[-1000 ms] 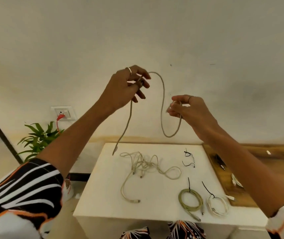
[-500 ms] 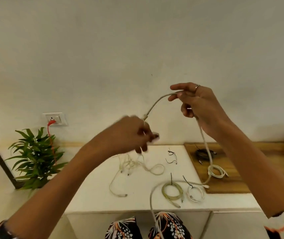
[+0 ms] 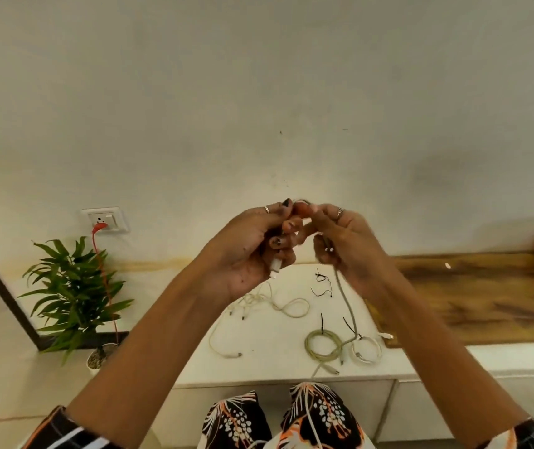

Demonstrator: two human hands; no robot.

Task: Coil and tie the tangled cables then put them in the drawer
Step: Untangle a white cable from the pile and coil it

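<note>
Grey cable (image 3: 345,296) held at frame centre, above the white table (image 3: 259,361). Left hand (image 3: 249,251) curls round the plug end (image 3: 275,264), plug pointing down-left out of the fist. Right hand (image 3: 350,244) pinches the cord just beside it; fingertips of both hands meet. Cord hangs near-vertical from the right hand, past the coiled cables (image 3: 324,346) to the lap. Tangled cables (image 3: 269,303) lie centre-table; black ties (image 3: 321,285) behind. Open tabletop at left edge.
</note>
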